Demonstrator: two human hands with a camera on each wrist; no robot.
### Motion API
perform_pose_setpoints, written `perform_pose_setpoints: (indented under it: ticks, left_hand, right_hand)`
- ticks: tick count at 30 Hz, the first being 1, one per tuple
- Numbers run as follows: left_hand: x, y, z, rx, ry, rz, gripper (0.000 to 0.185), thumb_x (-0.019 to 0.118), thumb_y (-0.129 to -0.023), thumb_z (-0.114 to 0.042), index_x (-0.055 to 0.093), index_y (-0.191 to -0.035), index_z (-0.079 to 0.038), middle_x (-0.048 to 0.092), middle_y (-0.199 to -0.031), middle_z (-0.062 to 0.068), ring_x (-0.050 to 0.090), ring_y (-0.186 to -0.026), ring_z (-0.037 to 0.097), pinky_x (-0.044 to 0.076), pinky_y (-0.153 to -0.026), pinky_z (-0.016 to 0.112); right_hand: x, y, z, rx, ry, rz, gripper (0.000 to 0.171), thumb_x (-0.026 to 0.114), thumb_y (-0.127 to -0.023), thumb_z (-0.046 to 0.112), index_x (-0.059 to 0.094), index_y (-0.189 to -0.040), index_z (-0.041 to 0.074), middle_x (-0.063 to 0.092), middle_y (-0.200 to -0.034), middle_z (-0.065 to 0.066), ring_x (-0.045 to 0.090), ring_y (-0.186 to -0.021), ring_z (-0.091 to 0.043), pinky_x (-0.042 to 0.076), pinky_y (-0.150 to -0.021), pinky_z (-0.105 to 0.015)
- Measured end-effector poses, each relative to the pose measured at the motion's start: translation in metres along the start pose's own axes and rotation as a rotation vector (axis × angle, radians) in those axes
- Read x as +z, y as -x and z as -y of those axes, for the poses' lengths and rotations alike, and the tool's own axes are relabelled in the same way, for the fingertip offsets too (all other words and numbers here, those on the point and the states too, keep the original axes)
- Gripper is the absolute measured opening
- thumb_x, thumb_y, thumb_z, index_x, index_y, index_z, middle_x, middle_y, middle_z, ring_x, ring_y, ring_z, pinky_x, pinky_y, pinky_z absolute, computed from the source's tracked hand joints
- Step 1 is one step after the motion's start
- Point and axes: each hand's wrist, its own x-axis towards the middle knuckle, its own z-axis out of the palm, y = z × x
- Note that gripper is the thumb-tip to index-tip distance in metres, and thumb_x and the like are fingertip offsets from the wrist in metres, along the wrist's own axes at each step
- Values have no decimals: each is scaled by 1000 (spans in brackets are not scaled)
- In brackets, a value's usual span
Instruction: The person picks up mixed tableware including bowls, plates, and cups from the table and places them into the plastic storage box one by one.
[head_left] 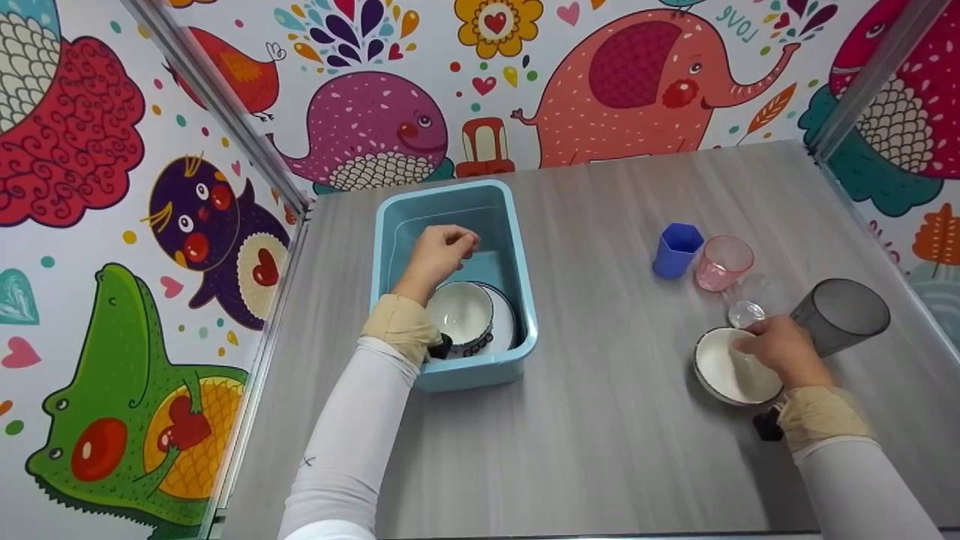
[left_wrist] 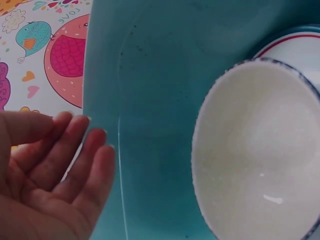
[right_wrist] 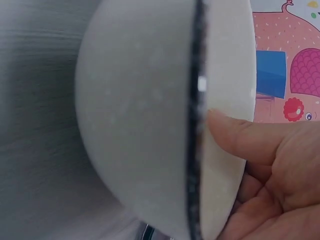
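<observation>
Blue cup [head_left: 676, 250], pink cup [head_left: 722, 262] and grey tumbler [head_left: 841, 316] at right on the grey table [head_left: 615, 420]; cartoon animal walls behind

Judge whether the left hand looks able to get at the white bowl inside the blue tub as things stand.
Probably yes. The left hand hovers inside the blue tub, holding nothing, and the white bowl lies just below its wrist with its top uncovered. Nothing stands between them; the fingers hang loosely curled.
</observation>
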Motion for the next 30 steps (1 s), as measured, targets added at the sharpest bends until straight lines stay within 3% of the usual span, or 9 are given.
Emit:
perform_pose_setpoints:
  ticks: [7, 14, 22, 30]
  left_hand:
    - [-1, 4, 0, -12, 2, 4, 25, 54, -106, -22, 73, -113, -8, 71, -115, 12, 63, -101, 20, 56, -88, 34]
    - [-1, 5, -2, -22, 1, 20, 25, 54, -106, -23, 73, -113, -9, 71, -113, 10, 63, -101, 20, 56, -90, 35]
    - [-2, 8, -3, 19, -8, 20, 25, 54, -105, -21, 74, -111, -7, 71, -110, 10, 64, -99, 20, 55, -83, 32]
    - [-1, 13, -16, 59, -85, 55, 24, 54, -105, -23, 73, -110, -10, 71, -107, 8, 64, -98, 19, 55, -83, 32]
  right_hand:
    - [3, 2, 1, -42, 27, -37, 39, 73, -88, 14, 66, -112, -17, 67, -101, -35, 62, -88, -40, 48, -65, -31]
    - [3, 4, 3, -33, 70, -39, 39, 71, -91, 14, 65, -114, -16, 66, -104, -37, 61, -90, -44, 48, -64, -30]
    - [6, 5, 9, -29, 74, -42, 40, 67, -93, 16, 64, -115, -18, 66, -106, -38, 62, -91, -45, 48, -64, -31]
    - [5, 8, 18, -24, 49, -35, 43, 64, -96, 16, 62, -118, -20, 63, -113, -39, 61, -94, -42, 48, -63, -28]
